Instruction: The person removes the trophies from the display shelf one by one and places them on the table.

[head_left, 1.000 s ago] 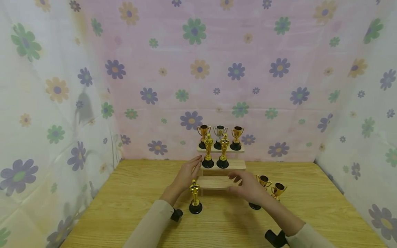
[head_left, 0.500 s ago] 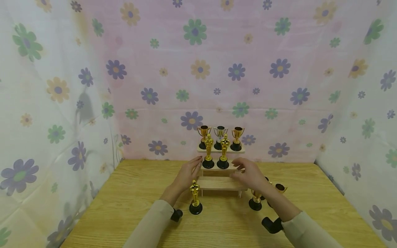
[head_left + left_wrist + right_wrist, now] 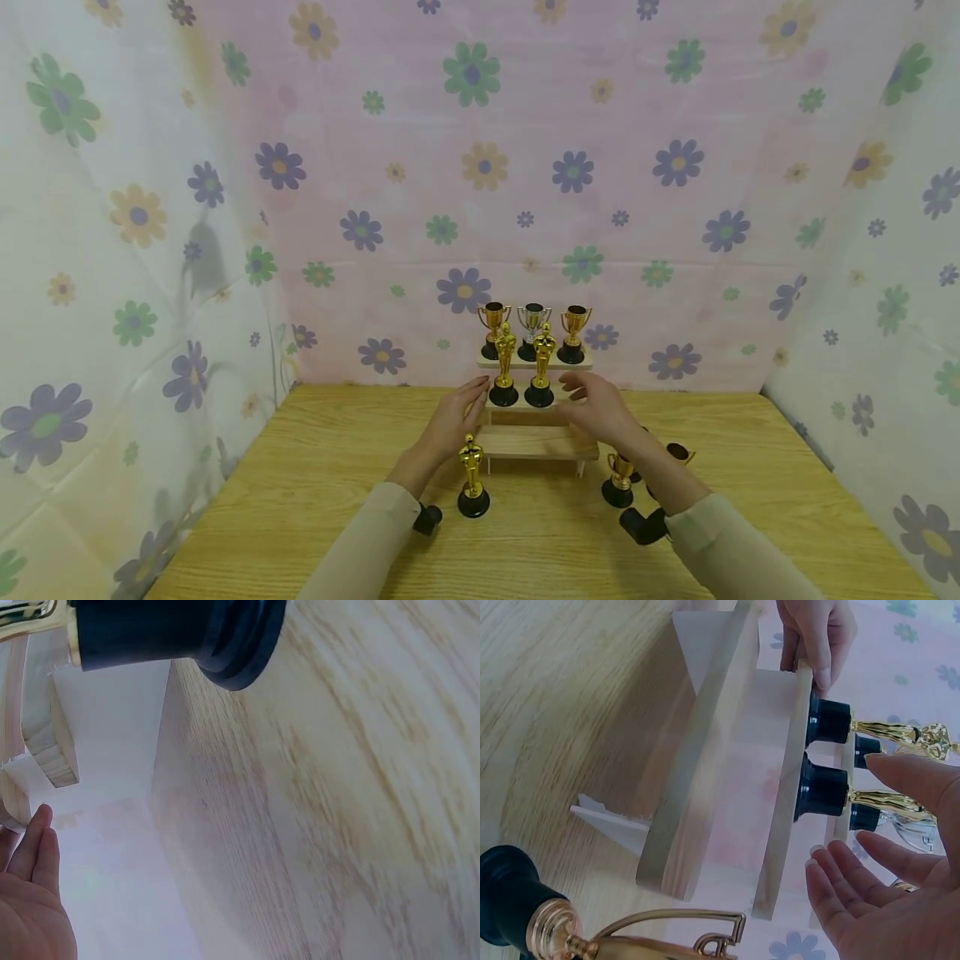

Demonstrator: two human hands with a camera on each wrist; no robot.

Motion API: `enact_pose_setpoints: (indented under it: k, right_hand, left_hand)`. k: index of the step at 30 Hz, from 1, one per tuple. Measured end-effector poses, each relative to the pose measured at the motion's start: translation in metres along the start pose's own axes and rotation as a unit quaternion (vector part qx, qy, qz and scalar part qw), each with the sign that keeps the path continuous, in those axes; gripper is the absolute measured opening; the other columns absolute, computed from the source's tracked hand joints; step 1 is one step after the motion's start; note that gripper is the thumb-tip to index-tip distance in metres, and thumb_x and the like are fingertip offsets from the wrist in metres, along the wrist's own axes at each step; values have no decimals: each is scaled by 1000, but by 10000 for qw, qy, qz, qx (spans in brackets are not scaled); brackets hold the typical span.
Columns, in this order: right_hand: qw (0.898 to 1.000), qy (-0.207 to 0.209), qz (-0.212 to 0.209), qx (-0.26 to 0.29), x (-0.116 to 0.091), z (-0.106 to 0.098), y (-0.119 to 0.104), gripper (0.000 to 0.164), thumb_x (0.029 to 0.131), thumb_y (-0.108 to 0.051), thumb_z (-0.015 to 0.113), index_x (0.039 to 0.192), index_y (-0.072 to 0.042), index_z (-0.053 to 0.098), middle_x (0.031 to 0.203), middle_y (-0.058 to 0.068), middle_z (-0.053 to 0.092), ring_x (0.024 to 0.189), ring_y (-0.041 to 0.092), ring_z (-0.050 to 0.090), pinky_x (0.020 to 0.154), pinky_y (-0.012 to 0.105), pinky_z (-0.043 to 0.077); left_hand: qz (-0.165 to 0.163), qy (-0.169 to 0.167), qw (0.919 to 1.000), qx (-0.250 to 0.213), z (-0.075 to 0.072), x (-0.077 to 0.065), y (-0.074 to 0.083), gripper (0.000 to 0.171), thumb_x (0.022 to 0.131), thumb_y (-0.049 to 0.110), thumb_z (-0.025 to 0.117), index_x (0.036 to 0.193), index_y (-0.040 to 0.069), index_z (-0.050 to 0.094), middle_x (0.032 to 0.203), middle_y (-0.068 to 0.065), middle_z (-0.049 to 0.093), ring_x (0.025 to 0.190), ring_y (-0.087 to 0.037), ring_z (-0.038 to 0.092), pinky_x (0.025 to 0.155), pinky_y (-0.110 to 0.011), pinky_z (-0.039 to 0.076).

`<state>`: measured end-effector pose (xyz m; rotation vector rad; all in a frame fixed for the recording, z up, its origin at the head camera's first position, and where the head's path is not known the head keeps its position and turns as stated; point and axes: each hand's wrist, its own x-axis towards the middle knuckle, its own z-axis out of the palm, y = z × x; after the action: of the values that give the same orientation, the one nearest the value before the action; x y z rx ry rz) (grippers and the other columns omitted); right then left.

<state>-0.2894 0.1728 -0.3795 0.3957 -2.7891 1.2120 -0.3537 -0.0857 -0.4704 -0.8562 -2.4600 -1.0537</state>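
Note:
Two golden figurine trophies [image 3: 542, 367] with black bases stand upright, side by side, on the middle step of a small wooden tiered stand [image 3: 536, 442]. My left hand [image 3: 453, 421] is at that step's left end, its fingers [image 3: 34, 851] extended beside the wood in the left wrist view. By the step's right end, my right hand [image 3: 900, 862] is spread next to the nearer figurine, with thumb and fingers apart and nothing between them. A third figurine trophy [image 3: 472, 479] stands on the table in front of the stand's left side.
Three cup trophies stand along the top step, gold ones at the ends and a silver cup [image 3: 533, 329] in the middle. Several gold cup trophies [image 3: 618, 483] stand on the wooden table [image 3: 315, 500] right of the stand, partly behind my right forearm. A flowered curtain [image 3: 412, 125] hangs behind.
My right hand has moved up from the lowest step to the right end of the middle step, beside the right figurine. The left hand stays where it was.

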Motion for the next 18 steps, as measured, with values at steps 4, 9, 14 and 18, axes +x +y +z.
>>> enact_pose_setpoints:
  k: [4,9,14,18]
  right_hand:
    - [9997,-46,127,181,5,2,-1,53,84,-22,69,130,-5,51,123,17,55,110,36,53,84,46,50]
    - [9993,-71,208,317,9,6,-2,57,84,-21,69,134,-2,48,126,20,53,110,36,53,84,46,50]
    - [9992,26,244,307,13,10,-4,58,84,-21,70,133,-1,48,126,21,53,109,36,54,83,45,51]
    - [9989,54,334,338,18,14,-4,57,84,-21,71,132,0,49,124,21,54,109,36,55,82,44,52]
  left_hand:
    - [-38,-22,10000,41,0,0,0,42,102,24,40,135,0,50,141,-14,45,131,-25,41,105,-41,36]
    - [-108,-41,9999,44,0,-1,1,42,103,26,39,136,1,49,142,-12,44,132,-23,39,106,-40,35]
    - [-32,-11,10000,88,0,-1,1,42,103,24,40,135,0,49,141,-14,45,131,-24,40,106,-41,36]
    - [-24,10,9999,137,0,-1,2,42,103,25,40,135,1,50,141,-12,45,131,-24,41,106,-40,36]
